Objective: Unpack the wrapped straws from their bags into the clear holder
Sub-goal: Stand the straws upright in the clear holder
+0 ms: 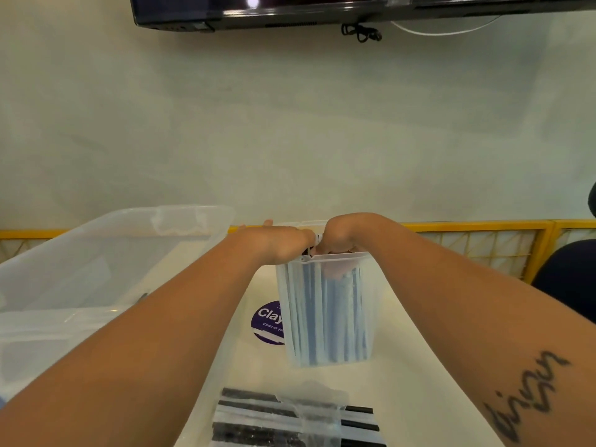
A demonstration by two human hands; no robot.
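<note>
— Reaching into the clear holder point(325, 337), the right hand point(338, 237) curls its fingers point(337, 270) round the wrapped straws point(314, 311) standing inside.
— The left hand point(280, 243)?
— Over the rim, beside the right; its grip I cannot tell. A bag of straws point(290, 417) lies nearer.

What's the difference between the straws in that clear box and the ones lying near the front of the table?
The straws in the holder stand upright; the straws on the table lie flat. The holder's straws sit inside rigid clear walls, while the table's are partly under a crumpled clear bag. Both sets look dark and wrapped.
</note>
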